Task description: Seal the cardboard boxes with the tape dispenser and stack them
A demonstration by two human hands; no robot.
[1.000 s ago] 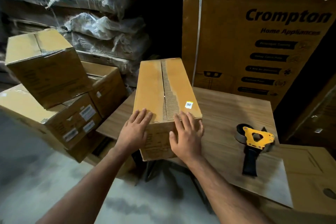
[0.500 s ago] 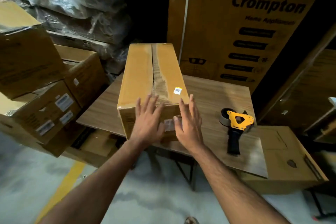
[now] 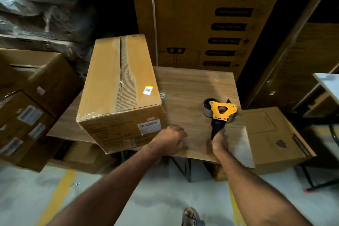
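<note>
Fingers of the right hand [image 3: 219,140] were at the black handle of the tape dispenser [image 3: 220,111], but the blur hid whether they had closed round it yet. That tool lay flat on the right side of the wooden table [image 3: 192,82], with its yellow frame and tape roll at the far end. It looked small, hard and light, so one hand on the handle should lift it. The toothed blade end looked sharp, so fingers should keep away.

On the left side of the table sat the cardboard box [image 3: 119,86], with its top flaps shut and the middle seam bare. It looked stiff and big, maybe heavy, and best held with two hands at the sides. Beside its near right corner, the left hand [image 3: 171,136] rested on the table, loosely curled and holding nothing.
</note>
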